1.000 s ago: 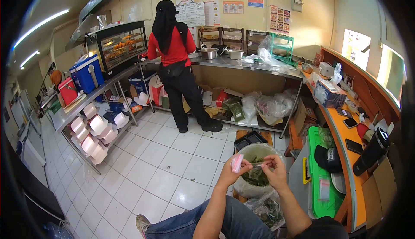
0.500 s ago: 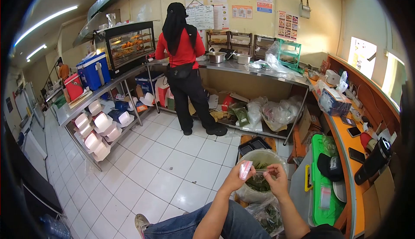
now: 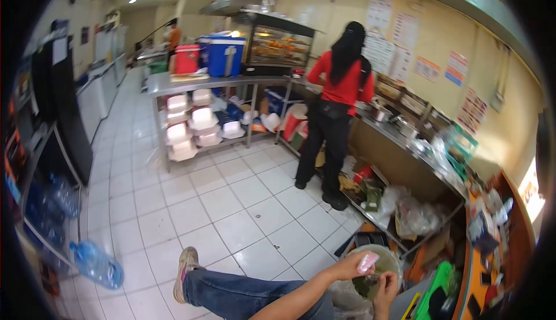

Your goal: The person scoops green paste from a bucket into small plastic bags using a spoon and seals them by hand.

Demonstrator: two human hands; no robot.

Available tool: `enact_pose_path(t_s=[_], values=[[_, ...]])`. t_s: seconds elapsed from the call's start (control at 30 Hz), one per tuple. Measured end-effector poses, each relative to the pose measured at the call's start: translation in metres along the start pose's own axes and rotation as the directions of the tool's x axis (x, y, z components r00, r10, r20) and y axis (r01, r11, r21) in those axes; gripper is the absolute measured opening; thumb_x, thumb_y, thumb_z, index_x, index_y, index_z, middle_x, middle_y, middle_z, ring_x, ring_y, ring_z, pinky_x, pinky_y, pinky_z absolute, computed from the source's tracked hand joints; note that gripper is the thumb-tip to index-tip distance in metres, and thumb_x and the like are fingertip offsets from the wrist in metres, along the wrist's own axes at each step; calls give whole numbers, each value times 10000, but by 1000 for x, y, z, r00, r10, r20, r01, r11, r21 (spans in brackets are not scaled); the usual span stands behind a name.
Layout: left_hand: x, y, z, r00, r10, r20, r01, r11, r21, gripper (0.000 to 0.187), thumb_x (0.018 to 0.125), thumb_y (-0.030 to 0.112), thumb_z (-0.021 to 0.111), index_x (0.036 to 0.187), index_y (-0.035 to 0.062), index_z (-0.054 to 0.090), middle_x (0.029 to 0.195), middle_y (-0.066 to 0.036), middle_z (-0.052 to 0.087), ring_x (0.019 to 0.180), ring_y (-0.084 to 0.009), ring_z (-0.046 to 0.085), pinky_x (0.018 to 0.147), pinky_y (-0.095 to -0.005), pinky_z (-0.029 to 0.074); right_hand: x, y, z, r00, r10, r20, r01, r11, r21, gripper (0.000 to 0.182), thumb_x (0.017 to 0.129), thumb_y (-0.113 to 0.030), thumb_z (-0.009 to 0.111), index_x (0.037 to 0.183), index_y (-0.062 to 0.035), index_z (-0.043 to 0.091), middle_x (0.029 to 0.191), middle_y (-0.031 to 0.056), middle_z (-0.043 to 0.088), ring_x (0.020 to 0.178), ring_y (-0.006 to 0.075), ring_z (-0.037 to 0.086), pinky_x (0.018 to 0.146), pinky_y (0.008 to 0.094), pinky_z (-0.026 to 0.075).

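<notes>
I can't read any writing here: the sheets (image 3: 379,52) and posters (image 3: 456,68) on the far wall (image 3: 352,8) are too blurred.

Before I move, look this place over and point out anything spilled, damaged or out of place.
A large blue water bottle is on the floor, outside the rack holding similar ones, so it looks out of place. Small dark bits on the floor look like dropped scraps. I see no clear spill or damage.

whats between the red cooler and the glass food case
In the head view, the blue cooler stands between the red cooler and the glass food case.
</notes>
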State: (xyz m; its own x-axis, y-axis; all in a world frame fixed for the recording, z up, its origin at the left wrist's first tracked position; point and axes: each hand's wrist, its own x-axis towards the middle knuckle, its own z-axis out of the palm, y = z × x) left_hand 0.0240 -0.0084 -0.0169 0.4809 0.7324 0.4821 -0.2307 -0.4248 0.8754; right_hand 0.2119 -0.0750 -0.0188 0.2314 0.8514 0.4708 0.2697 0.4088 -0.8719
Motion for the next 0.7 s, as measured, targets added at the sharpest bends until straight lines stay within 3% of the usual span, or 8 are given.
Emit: enact_pose_path(t_s=[0.03,0.1,0.23,0.3,0.33,0.5,0.57,0.7], values=[[0,1,1,1000,-10,-21,10,1000,19,319,895,218,717,1108,57,543,948,-21,624,886,-112,595,798,-284,487,1,-10,-1,999,-14,41,14,1000,4,87,881,-72,676,880,-36,597,837,6,612,792,89,561,733,232,442],[3,-7,2,999,46,-22,-45,998,37,264,917,193,676,1096,56,539,921,-10,617,873,-107,594,787,-278,488,2,-30,-5,985,6,172,67,908,-414,315,999,-294,531,1097,-6,610,1065,113,661,1028,240,610,930,394,463],[1,3,-2,998,-68,-5,68,997,32,322,931,179,639,1198,41,525,1043,-68,630,986,-170,607,864,-311,480,7,-34,11,987,-24,160,47,988,-144,275,950,-285,598,965,-13,632,877,117,681,797,231,648,777,375,517],[-2,-7,8,991,88,-98,-63,970,236,465,931,184,624,1338,28,462,1234,-139,587,1164,-250,557,978,-358,432,10,-26,10,985,-2,174,17,997,-81,271,923,-289,646,921,-18,642,881,116,681,770,219,650,742,358,522],[1,-7,6,999,-40,-23,43,986,160,585,925,211,630,1423,26,385,1366,-178,507,1289,-300,465,1065,-379,361,10,-29,9,984,10,175,13,991,-132,272,920,-291,655,905,-19,642,881,117,680,773,219,649,744,357,521],[-1,11,4,999,-46,-16,47,990,134,572,904,197,646,1400,42,406,1322,-164,526,1243,-289,494,1040,-369,381,12,-25,5,989,8,146,20,981,-192,305,909,-323,676,892,-20,647,871,117,674,772,219,647,744,353,520],[-1,9,5,999,-29,-43,35,989,144,552,889,171,660,1378,58,432,1281,-158,543,1199,-288,521,1013,-366,401,15,-26,3,975,-144,170,190,936,-296,321,902,-336,686,884,-17,653,855,116,666,779,227,640,743,369,511],[1,-4,10,999,33,-25,-27,981,190,482,904,131,602,1353,61,439,1251,-156,543,1172,-288,528,1007,-359,391,18,-22,2,979,-63,192,106,969,-223,377,900,-385,676,885,-8,655,851,129,655,794,264,630,754,398,494]])
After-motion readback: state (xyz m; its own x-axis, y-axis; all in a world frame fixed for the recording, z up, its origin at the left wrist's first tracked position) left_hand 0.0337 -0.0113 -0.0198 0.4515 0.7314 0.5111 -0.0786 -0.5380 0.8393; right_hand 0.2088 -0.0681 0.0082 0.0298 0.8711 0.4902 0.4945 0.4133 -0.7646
